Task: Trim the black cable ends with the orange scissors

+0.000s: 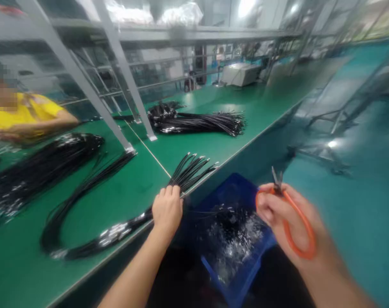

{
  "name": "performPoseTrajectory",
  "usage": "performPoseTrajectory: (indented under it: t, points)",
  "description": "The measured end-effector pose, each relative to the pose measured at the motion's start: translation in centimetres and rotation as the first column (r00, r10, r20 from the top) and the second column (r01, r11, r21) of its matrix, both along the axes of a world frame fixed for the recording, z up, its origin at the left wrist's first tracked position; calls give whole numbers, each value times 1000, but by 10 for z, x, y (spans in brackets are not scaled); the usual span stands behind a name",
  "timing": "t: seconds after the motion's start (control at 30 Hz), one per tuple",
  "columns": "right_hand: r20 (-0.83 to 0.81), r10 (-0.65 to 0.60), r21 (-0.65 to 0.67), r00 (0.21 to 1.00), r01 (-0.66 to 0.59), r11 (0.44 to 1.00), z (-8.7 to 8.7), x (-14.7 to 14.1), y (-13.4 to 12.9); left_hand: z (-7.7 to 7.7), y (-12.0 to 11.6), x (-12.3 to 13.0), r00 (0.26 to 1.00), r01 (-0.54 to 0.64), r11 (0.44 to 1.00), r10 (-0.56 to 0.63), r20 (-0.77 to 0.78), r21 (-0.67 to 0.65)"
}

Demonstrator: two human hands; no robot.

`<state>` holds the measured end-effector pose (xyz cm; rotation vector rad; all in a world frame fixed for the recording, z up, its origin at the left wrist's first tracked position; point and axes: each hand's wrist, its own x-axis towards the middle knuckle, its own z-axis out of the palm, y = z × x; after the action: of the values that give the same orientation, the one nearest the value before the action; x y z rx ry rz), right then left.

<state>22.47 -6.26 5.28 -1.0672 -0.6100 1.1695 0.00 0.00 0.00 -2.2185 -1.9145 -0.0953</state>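
Near the front edge of the green table, my left hand is closed over a bundle of black cables. The cable ends fan out beyond my fingers, with small pale tips. From my hand the bundle runs left and curves back across the table in a U shape. My right hand grips a pair of scissors with orange handles. Their short blades point up and stand slightly apart, away from the cables. Between my hands and lower down is a blue bin holding shiny clear and dark scraps.
More black cable bundles lie on the green table, one at the back and one at left. Grey shelf posts rise from the tabletop. A person in yellow sits across at left. A white box stands farther back.
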Motion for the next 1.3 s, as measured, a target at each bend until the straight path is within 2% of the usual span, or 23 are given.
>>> performPoseTrajectory:
  t: [0.27, 0.47, 0.7, 0.77, 0.87, 0.93, 1.0, 1.07, 1.2, 1.3]
  points:
    - [35, 3, 12, 999, -3, 1000, 4, -2, -1, -3, 5, -4, 1000, 18, 1000, -18, 24, 6]
    - [35, 22, -59, 999, -20, 998, -4, -3, 1, -8, 4, -5, 997, 5, 1000, -8, 79, 29]
    - [24, 28, -29, 999, -28, 999, -13, -1, 4, 6, 9, -11, 962, -185, 983, 183, 203, -6]
    - [45, 28, -37, 999, -26, 999, -12, -2, 4, 7, 13, -8, 965, -159, 987, 161, 206, -23]
    - [63, 24, -37, 998, -22, 999, -10, -1, 2, 5, 16, -2, 984, -43, 998, 51, 170, -49]
    - [151, 43, -54, 988, -35, 998, -12, -1, 2, 3, 17, -1, 990, -6, 998, 15, 143, -64]
    - [328, 91, -96, 940, -63, 993, -20, -4, 5, 1, 17, -1, 991, 1, 997, 10, 137, -77]
    - [492, 154, -137, 857, -99, 986, -35, -11, 11, 1, 17, -2, 990, 15, 996, -2, 140, -92]
    - [663, 278, -208, 695, -185, 960, -78, -35, 25, 0, 17, 0, 988, 39, 993, -21, 155, -112]
    - [701, 415, -326, 580, -256, 910, -111, -46, 24, -1, 17, -1, 975, 0, 993, 26, 219, -118]
